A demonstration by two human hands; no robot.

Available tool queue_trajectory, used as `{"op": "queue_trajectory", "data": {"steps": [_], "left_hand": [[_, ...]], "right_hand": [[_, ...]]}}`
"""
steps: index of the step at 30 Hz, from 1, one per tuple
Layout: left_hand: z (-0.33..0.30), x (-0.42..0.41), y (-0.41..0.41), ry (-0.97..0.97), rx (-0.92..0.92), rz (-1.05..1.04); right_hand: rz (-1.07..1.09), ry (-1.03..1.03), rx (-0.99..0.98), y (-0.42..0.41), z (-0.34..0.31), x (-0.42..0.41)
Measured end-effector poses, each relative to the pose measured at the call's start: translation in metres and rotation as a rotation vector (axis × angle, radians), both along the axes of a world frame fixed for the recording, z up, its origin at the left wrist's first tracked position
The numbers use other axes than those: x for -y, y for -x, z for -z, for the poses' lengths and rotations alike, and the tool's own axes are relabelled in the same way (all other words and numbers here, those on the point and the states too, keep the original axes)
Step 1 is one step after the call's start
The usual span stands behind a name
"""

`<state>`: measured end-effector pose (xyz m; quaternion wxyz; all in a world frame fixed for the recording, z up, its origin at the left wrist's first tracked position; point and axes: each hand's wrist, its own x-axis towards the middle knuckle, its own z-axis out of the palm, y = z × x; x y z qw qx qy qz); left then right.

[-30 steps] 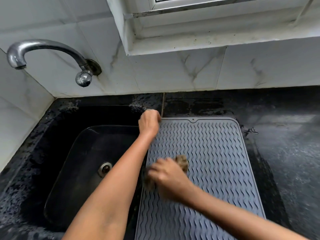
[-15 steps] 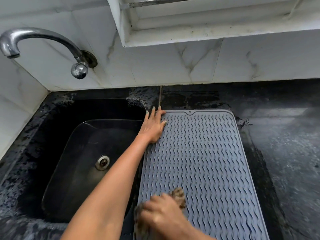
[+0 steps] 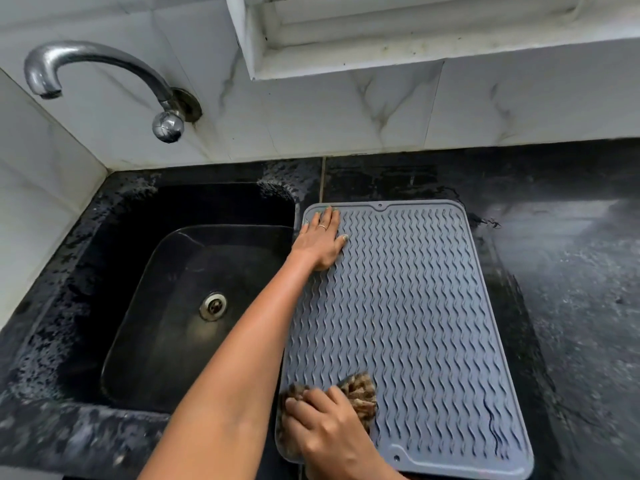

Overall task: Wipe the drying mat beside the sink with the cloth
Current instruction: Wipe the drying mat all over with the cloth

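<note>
A grey drying mat (image 3: 412,306) with wavy ridges lies on the black counter just right of the sink. My left hand (image 3: 322,239) rests flat and spread on the mat's far left corner, holding nothing. My right hand (image 3: 327,431) presses a brown patterned cloth (image 3: 360,393) onto the mat's near left corner; the cloth bunches out beyond my fingers and is partly hidden under the hand.
A black sink (image 3: 194,299) with a metal drain (image 3: 213,305) lies to the left. A chrome tap (image 3: 104,81) juts from the white marble wall above it. Wet black counter (image 3: 571,289) stretches right of the mat. A white window ledge (image 3: 433,43) overhangs behind.
My right hand has dragged the cloth from the mat's middle left down to its near left corner. My left hand went from a fist at the far corner to lying flat.
</note>
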<state>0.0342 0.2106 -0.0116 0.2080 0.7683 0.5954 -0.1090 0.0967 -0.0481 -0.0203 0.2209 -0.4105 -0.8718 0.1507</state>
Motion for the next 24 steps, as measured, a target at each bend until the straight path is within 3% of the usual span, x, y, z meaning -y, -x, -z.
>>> {"op": "queue_trajectory", "data": {"steps": [3, 6, 10, 19, 21, 24], "left_hand": [[-0.01, 0.005, -0.007, 0.014, -0.119, 0.001], [-0.014, 0.022, -0.011, 0.082, -0.18, 0.002], [-0.016, 0.047, -0.006, 0.156, -0.181, -0.003], [-0.023, 0.051, -0.008, 0.187, -0.172, -0.006], [-0.024, 0.053, -0.007, 0.178, -0.156, -0.013], [-0.029, 0.058, -0.008, 0.132, -0.14, -0.028]], "right_hand": [[-0.058, -0.007, 0.061, -0.009, -0.019, -0.017], [0.03, 0.013, 0.004, -0.014, -0.031, -0.059], [0.126, 0.045, 0.188, 0.001, -0.016, -0.077], [-0.198, 0.117, 0.111, -0.016, -0.001, 0.042], [-0.234, 0.211, 0.119, -0.017, -0.007, 0.041], [-0.247, 0.411, -0.058, -0.027, -0.027, 0.022]]}}
